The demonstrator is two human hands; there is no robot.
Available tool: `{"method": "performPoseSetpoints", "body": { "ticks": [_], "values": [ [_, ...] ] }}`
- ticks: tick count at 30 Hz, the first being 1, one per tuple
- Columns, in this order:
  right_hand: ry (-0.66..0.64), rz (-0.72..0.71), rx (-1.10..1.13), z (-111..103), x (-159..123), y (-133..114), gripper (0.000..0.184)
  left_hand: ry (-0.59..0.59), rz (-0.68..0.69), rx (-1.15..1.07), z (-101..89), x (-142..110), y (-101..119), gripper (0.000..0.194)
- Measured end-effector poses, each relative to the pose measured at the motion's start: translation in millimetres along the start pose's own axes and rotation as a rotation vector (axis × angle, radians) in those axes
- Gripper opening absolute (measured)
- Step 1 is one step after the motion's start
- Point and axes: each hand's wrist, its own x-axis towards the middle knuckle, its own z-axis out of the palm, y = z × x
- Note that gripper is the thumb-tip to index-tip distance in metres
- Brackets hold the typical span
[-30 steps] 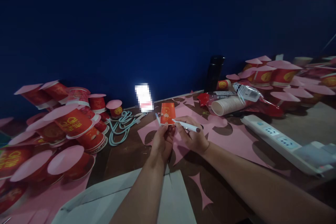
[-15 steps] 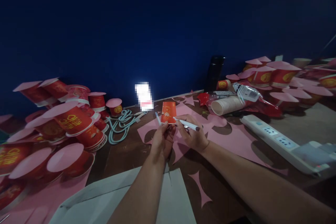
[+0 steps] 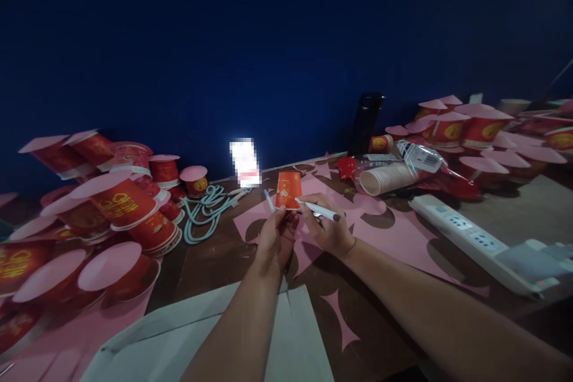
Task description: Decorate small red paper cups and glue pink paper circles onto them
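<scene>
A red paper cup point(image 3: 289, 190) with a pale printed pattern is held upside down by my left hand point(image 3: 276, 237), its thumb near the rim. My right hand point(image 3: 330, 228) is closed round a white marker pen point(image 3: 321, 211) with a dark end. The pen's tip meets the cup's lower right side; whether it leaves a mark is too small to tell. Left of the cup lies a slim white and blue pen or cap point(image 3: 269, 200). Pink paper sheets point(image 3: 380, 236) with round cut-outs are spread beneath and beside both hands.
Red cups with pink paper discs are piled on the left point(image 3: 128, 200) and right point(image 3: 486, 122). A pale blue cable point(image 3: 208, 215), a lit phone point(image 3: 245, 162), a black bottle point(image 3: 367, 122), stacked cups in plastic point(image 3: 387, 179), a power strip point(image 3: 465, 245) and a white board point(image 3: 295, 334) surround the work.
The view has shifted very slightly. Both hands, the cup and the pen keep nearly the same positions, with the cup seeming to turn or tilt a little.
</scene>
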Motion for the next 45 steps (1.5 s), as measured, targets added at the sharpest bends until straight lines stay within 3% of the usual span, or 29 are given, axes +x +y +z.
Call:
{"method": "performPoseSetpoints", "body": {
  "ticks": [45],
  "values": [
    [-0.052,0.064,0.009,0.9,-1.9,0.9,0.015,-0.035,0.016,-0.012,-1.7,0.7,-0.6,0.008]
  ]
}}
